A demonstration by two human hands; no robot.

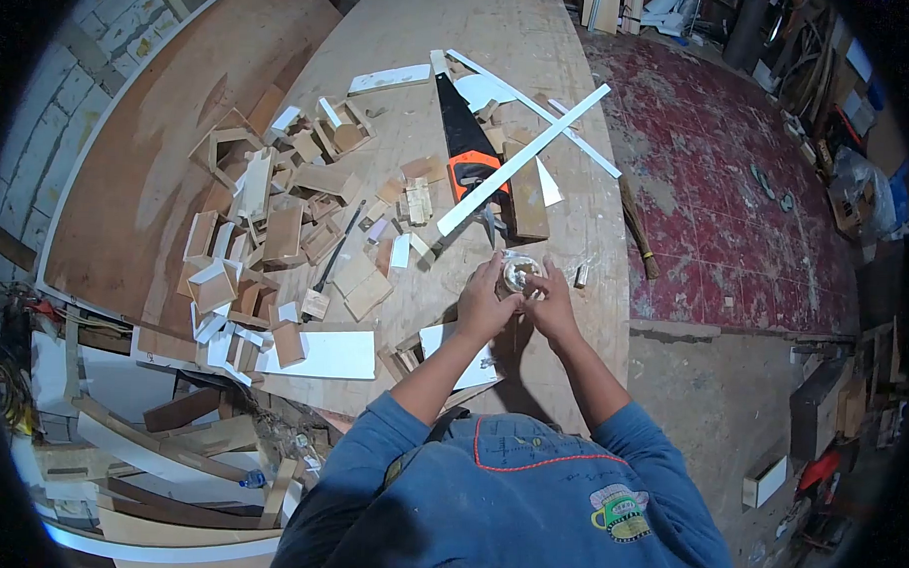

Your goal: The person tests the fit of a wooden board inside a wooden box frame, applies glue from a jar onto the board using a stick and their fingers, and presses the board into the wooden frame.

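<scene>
Both hands are around a small round shiny thing (pixel 521 273), clear or silvery, near the front of the workbench; whether it is a jar or a roll of tape I cannot tell. My left hand (pixel 486 305) grips its left side, with the thumb towards the near edge. On the opposite side my right hand (pixel 550 305) has its fingers bent over the rim. Just beyond them lies a handsaw (pixel 468 149) with an orange and black handle, partly under a long white strip (pixel 524 161). A wooden block (pixel 527 201) is beside the saw.
Many small wooden box pieces (pixel 284 233) are heaped on the left. A thin dark brush (pixel 338 248) lies among offcuts. White boards (pixel 322 354) rest along the near edge. Right of the bench is a red, paint-spotted floor (pixel 718 193).
</scene>
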